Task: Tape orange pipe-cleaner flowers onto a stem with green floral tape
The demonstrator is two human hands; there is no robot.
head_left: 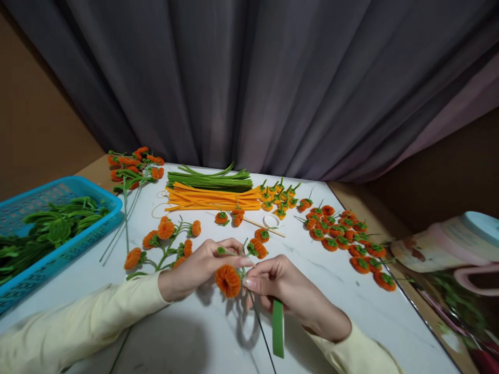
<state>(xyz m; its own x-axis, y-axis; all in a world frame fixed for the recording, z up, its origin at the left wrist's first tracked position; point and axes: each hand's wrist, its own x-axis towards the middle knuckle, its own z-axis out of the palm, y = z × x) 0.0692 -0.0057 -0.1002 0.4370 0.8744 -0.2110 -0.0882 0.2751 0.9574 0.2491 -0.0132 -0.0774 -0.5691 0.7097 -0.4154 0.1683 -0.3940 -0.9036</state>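
My left hand is closed, its fingertips pinching green stems at the top of a thin dark wire. A puffy orange pipe-cleaner piece, shaped like a small pumpkin, hangs just below those fingers. My right hand is closed too. Its thumb and finger press at the wire close to the left fingertips, while a roll of green tape hangs under its palm. Another orange piece with a green top lies just beyond both hands. Left of my left hand rests a green branch bearing several orange pieces.
A blue basket of green pipe-cleaner leaves stands left. Green and orange pipe cleaners lie at the back, near a white ring and a thin stick. Orange pieces cluster right, before a large cup.
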